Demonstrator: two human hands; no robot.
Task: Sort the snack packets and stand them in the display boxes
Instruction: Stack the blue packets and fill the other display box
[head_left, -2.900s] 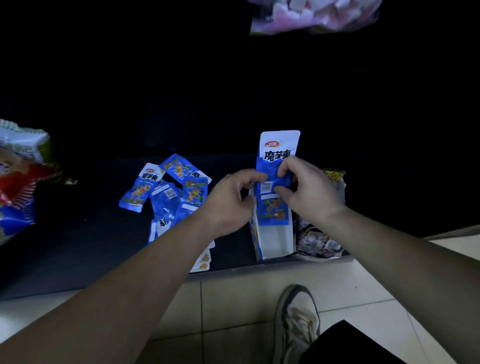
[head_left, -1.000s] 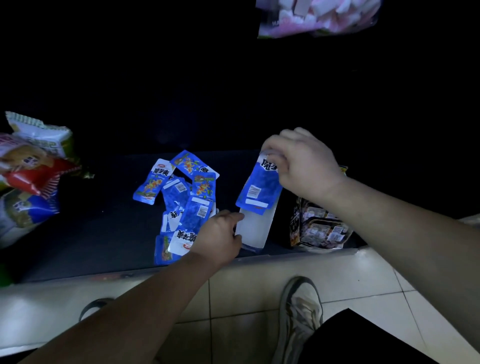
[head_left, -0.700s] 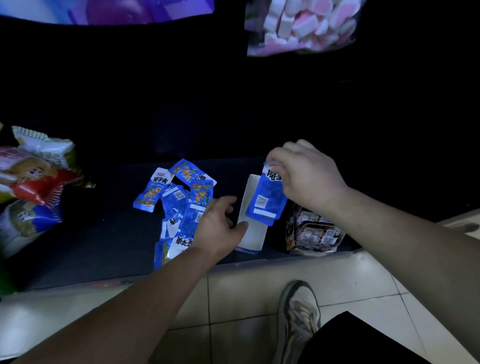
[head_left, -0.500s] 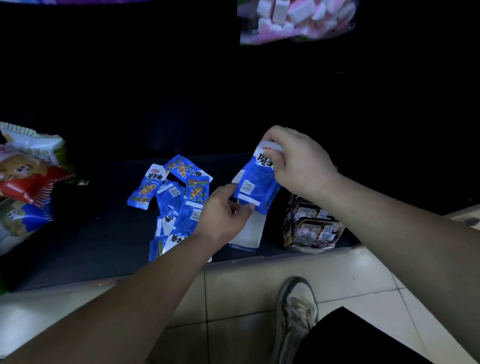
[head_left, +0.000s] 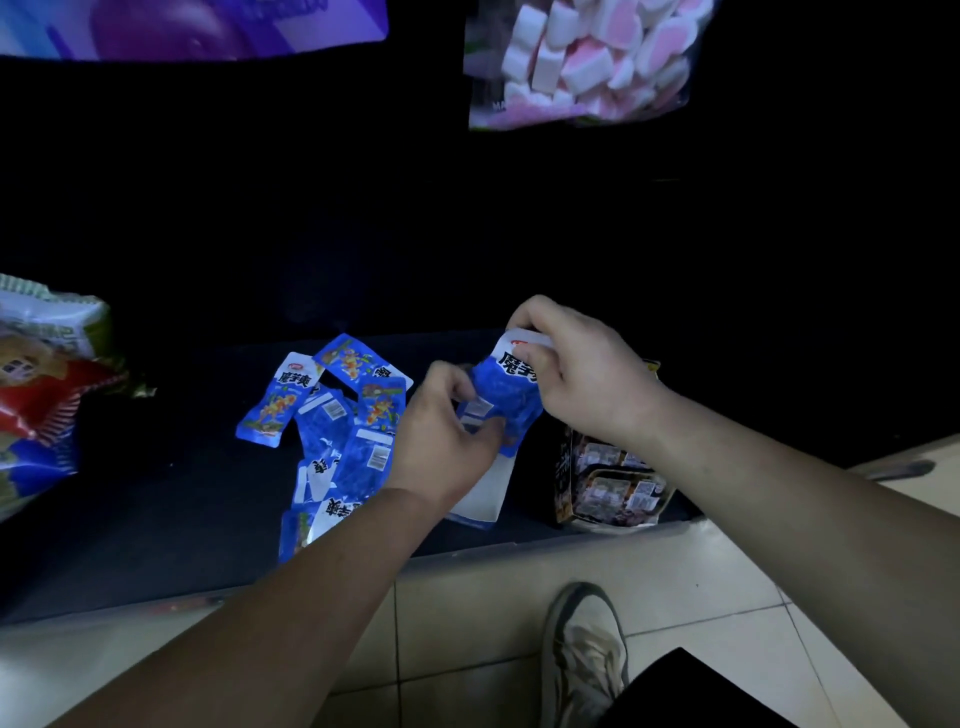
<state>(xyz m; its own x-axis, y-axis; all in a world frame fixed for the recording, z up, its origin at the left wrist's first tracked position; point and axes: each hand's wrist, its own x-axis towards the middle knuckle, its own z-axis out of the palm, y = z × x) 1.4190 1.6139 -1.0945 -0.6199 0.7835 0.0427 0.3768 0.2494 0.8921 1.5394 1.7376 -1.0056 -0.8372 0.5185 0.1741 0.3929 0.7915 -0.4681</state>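
Now the left hand (head_left: 447, 436) has closed in. Half a second ago its fingertips only brushed the lower edge of the blue packet (head_left: 506, 400); at this moment thumb and fingers pinch that lower end. The right hand (head_left: 582, 374) keeps its curled grip on the packet's white top. Whether this is one packet or a thin stack I cannot tell. Held at both ends, it hangs tilted just above the white display box (head_left: 480, 493), which leans instead of standing square as it did some seconds back. That reads as squaring the packet up to slot it in. The loose packets (head_left: 332, 431) beside the left wrist are still unsorted.

All of it sits on a dark low shelf (head_left: 156, 519), with a dark box of other snacks (head_left: 613, 478) at the right and crisp bags (head_left: 41, 395) at the left. A marshmallow bag (head_left: 582, 57) hangs above; pale floor tiles (head_left: 467, 649) and a shoe (head_left: 587, 654) show below.
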